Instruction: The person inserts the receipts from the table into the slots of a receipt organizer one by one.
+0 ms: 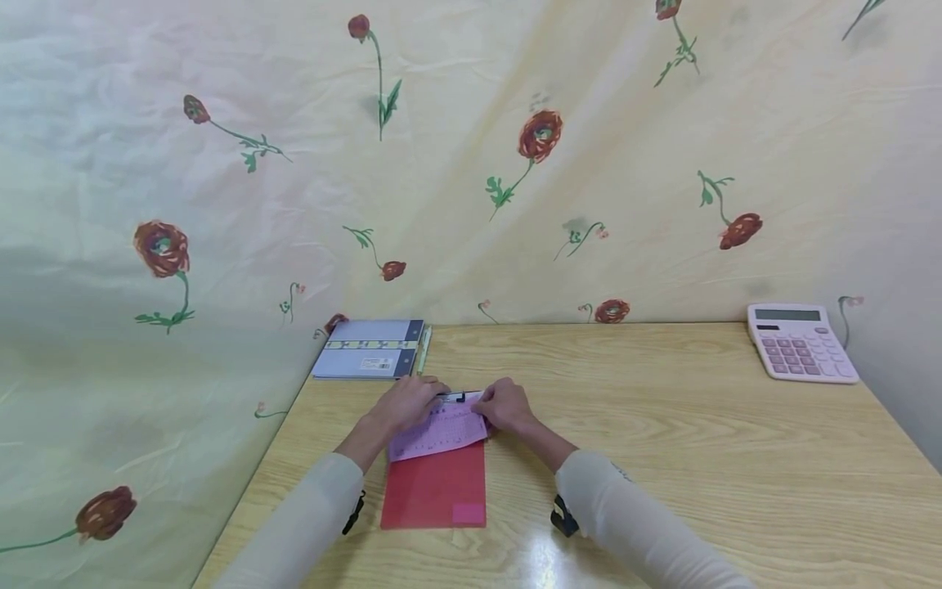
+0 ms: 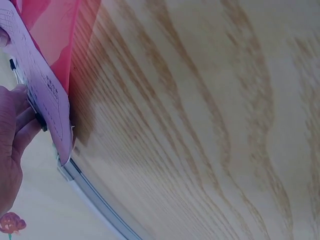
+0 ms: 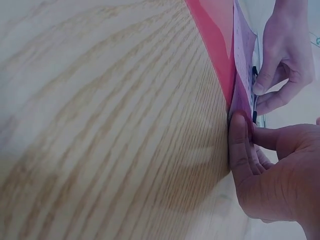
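A red clipboard (image 1: 432, 489) lies on the table, with a small pink patch at its near right corner. Over its upper half a printed pink sheet (image 1: 441, 433) lies aslant, its lower edge raised off the board. At the top edge is a metal clip (image 1: 461, 397) with black ends. My left hand (image 1: 403, 409) grips this clip, thumb and fingers curled at it in the right wrist view. The right corner of the sheet is pinched between thumb and fingers of my right hand (image 1: 508, 406). Part of the clip hides behind the sheet in the left wrist view.
At the back left lies a blue-grey notebook (image 1: 368, 360) with a pen (image 1: 424, 350) along its right side. A pink calculator (image 1: 800, 343) lies at the far right. Flowered cloth (image 1: 471, 164) hangs behind the wooden table (image 1: 662, 458).
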Motion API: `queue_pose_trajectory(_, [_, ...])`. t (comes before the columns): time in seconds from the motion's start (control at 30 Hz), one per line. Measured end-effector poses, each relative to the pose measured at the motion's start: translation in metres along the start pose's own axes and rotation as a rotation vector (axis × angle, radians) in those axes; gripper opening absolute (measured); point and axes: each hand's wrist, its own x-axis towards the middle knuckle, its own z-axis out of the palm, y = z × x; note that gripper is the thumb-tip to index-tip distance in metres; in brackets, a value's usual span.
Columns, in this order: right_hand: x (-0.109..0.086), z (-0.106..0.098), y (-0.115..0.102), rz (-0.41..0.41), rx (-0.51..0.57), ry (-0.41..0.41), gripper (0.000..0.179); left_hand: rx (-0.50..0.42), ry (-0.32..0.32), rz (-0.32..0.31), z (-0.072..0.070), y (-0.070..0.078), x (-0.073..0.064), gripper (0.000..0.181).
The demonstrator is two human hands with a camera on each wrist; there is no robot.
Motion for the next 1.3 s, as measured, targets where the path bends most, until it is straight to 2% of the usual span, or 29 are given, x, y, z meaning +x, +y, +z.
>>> queue_pose_trajectory(0.33, [0.0023,-0.0018,0.0011,-0.003,-0.001,-0.007,0.018,-0.009,-0.003,-0.017,-0.0011,0.0013,-0.0004,0.025])
queue_pose_trajectory(0.8, [0.0044,-0.0022,0.0028,0.033,0.078,-0.021,0.018,0.003,0.008,-0.013,-0.0005,0.002,-0.0019,0.025])
queue_pose_trajectory(1.3, [0.0039,-0.0002,0.0025,0.035,0.063,0.002,0.018,0.03,0.008,-0.013,0.0017,0.0019,-0.0015,0.026])
